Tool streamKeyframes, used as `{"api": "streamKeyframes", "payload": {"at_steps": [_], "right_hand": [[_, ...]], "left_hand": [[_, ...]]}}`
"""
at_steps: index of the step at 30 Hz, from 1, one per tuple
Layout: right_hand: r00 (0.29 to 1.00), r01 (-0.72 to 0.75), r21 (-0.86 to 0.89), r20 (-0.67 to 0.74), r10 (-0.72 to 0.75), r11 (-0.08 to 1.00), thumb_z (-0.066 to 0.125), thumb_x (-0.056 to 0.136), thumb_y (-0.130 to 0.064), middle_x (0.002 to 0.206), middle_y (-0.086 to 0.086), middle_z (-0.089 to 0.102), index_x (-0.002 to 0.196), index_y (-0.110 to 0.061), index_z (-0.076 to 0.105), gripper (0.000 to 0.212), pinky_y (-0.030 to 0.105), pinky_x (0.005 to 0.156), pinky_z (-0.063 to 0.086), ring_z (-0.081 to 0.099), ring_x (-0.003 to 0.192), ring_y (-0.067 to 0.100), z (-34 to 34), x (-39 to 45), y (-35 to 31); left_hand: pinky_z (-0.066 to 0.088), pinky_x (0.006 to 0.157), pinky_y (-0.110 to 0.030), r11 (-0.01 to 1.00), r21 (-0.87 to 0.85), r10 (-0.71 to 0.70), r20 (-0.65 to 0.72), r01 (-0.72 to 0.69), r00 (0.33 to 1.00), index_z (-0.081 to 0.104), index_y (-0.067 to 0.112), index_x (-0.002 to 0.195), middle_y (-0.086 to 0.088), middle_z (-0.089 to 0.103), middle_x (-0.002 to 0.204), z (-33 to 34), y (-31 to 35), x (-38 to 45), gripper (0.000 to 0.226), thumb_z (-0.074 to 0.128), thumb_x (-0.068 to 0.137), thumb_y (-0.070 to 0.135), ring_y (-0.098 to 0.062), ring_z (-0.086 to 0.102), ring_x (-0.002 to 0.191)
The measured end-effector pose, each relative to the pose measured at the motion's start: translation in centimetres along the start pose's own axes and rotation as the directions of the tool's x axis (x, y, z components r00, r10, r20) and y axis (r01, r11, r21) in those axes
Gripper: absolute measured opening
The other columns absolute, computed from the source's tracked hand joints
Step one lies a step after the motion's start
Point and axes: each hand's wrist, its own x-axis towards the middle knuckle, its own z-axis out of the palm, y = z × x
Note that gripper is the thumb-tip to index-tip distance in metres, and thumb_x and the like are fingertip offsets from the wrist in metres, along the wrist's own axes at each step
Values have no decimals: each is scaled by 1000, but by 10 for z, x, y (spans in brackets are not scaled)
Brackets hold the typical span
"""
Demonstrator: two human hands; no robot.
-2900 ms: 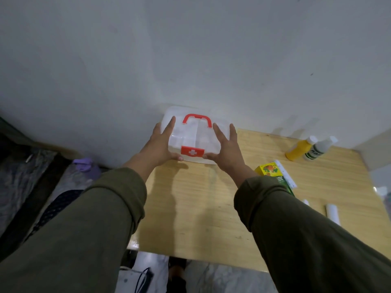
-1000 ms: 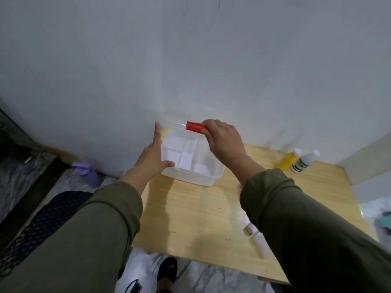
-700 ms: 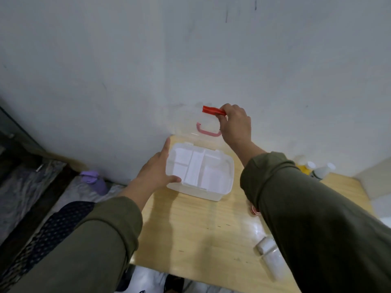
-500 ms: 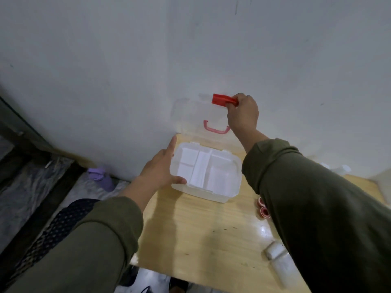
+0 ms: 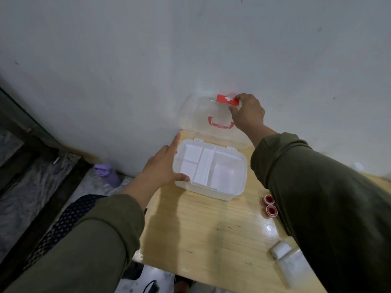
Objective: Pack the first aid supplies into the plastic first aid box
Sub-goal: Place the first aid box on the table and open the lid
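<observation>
The clear plastic first aid box (image 5: 239, 187) stands open on the wooden table by the wall, showing a white divided tray inside. Its transparent lid (image 5: 198, 115) with a red handle is tipped back against the wall. My right hand (image 5: 246, 114) pinches the lid's red latch with the white cross (image 5: 226, 99). My left hand (image 5: 163, 166) lies flat against the box's left side, thumb on the front rim. Two red-cored tape rolls (image 5: 269, 206) lie right of the box. A white bottle (image 5: 291, 263) lies near the table's front right, partly under my sleeve.
The grey wall stands right behind the box. The wooden table (image 5: 203, 235) ends just left of the box and near the bottom of the view. A purple bottle (image 5: 106, 174) stands on the floor to the left. My right sleeve hides the table's right part.
My right hand has unlatched the lid and swung it up and back to the wall. My left hand has stayed on the box's left side. The view has tilted and shifted.
</observation>
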Motion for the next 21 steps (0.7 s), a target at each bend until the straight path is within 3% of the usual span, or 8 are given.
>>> {"api": "streamKeyframes", "payload": {"at_steps": [7,12,21], "right_hand": [[997,73,7,1,-73,997,58,90,-26,142,8,39,133,-13,48,46,41,111,32,36,132,28,2,-12,6],[990,141,-49,-18,-142,989,55,89,-37,153,7,27,143,-22,32,61,46,113,23,19,144,27,-2,-36,6],[991,107,-151,100,-93,983,43,92,-50,160,0,8,148,-34,12,66,51,116,11,0,148,22,-9,-105,26]], "left_hand": [[40,103,-44,1000,15,1,-13,-1,1000,-18,38,145,-3,38,144,3,-3,0,128,82,64,44,-23,39,133],[38,105,-43,1000,-19,13,-12,-14,1000,-15,38,146,-5,38,144,4,-3,0,126,82,65,41,-24,38,133],[30,112,-48,997,18,73,-74,-72,995,-6,30,149,-3,19,157,10,18,-8,120,80,66,47,-23,18,144]]}}
